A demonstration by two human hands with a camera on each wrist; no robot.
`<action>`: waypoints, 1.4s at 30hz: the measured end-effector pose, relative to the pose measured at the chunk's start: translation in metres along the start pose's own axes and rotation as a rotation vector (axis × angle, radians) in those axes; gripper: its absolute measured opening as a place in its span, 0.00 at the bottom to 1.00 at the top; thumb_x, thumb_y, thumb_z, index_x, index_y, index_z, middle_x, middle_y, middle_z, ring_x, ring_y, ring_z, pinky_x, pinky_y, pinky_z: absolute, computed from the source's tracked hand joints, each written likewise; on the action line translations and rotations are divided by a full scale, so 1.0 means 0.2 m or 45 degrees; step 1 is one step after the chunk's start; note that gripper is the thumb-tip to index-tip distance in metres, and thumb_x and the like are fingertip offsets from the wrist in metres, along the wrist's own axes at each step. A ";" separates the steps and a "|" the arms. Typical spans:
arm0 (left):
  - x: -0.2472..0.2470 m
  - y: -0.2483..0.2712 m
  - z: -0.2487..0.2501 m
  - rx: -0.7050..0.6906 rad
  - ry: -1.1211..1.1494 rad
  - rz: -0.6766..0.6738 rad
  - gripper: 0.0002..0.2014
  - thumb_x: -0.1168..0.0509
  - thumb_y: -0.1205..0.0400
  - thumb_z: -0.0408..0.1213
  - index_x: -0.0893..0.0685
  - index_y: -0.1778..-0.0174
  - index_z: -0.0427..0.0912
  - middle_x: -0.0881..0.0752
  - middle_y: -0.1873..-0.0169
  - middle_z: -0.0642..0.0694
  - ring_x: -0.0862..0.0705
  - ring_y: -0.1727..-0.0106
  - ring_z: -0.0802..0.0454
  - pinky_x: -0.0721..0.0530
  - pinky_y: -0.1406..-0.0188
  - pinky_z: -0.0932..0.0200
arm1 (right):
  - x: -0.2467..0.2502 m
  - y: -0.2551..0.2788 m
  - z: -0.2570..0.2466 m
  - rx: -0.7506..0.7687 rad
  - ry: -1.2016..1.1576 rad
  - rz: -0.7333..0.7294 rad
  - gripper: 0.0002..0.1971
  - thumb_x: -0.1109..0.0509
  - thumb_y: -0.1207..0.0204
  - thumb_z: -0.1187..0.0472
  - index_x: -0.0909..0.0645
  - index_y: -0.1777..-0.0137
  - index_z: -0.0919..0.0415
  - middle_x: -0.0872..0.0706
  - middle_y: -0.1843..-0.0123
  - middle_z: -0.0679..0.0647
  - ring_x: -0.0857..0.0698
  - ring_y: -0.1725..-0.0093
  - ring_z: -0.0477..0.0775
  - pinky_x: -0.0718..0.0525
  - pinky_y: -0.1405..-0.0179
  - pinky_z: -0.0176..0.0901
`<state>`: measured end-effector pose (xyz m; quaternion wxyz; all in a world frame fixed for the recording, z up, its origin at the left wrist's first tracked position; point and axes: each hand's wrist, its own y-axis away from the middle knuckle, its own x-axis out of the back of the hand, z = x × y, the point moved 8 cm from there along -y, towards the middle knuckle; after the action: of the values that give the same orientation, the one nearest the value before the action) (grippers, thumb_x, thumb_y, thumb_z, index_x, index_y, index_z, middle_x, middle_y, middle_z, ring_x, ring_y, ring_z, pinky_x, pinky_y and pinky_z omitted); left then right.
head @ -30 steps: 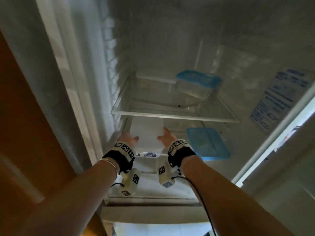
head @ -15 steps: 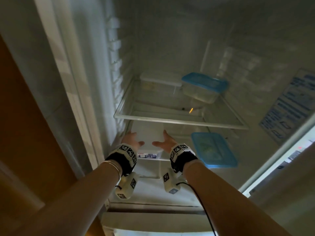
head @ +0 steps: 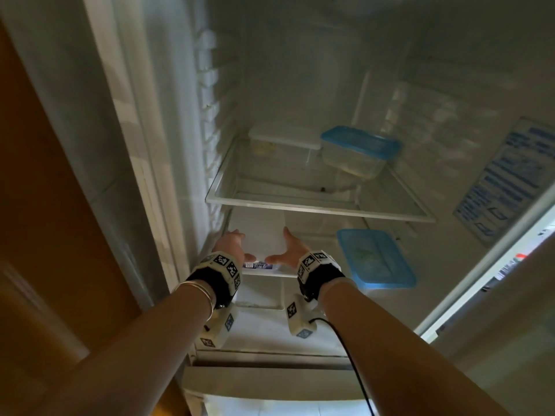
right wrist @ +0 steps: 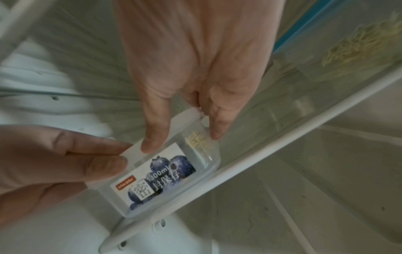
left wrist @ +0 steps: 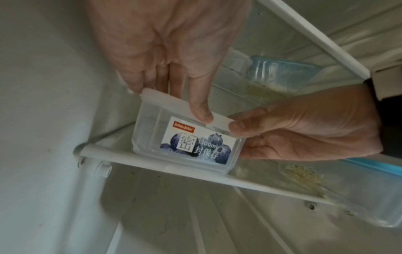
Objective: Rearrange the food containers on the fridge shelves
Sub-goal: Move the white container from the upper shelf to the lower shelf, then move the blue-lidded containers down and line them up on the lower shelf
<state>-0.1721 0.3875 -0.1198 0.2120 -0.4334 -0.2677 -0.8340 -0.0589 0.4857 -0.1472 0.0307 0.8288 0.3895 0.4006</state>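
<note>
Clear plastic, stiff-walled and smooth: the white-lidded container (left wrist: pixel 187 141) stood at the front left of the lower fridge shelf (left wrist: pixel 250 182), its blueberry label (left wrist: pixel 195 146) facing us. Our left hand (head: pixel 231 243) and right hand (head: pixel 288 247) each had it in a grip at an end, thumbs on the lid rim, fingers along the sides. We judged it light, nearly empty, and likely slippery, so the lid lip seemed the surest hold. A blue-lidded container (head: pixel 375 259) sat just beside it.
</note>
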 end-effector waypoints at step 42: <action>0.44 0.52 0.44 -0.365 0.232 0.308 0.25 0.37 0.18 0.40 0.30 0.23 0.42 0.25 0.25 0.41 0.25 0.26 0.43 0.30 0.26 0.56 | 0.51 0.75 -0.42 0.218 0.598 0.401 0.22 0.46 0.15 0.53 0.28 0.26 0.63 0.23 0.26 0.61 0.25 0.27 0.60 0.30 0.30 0.45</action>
<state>-0.1038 0.3523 0.0231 0.2703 -0.4108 -0.0720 -0.8677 0.0152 0.4281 0.0290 -0.1928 0.7631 0.2850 0.5470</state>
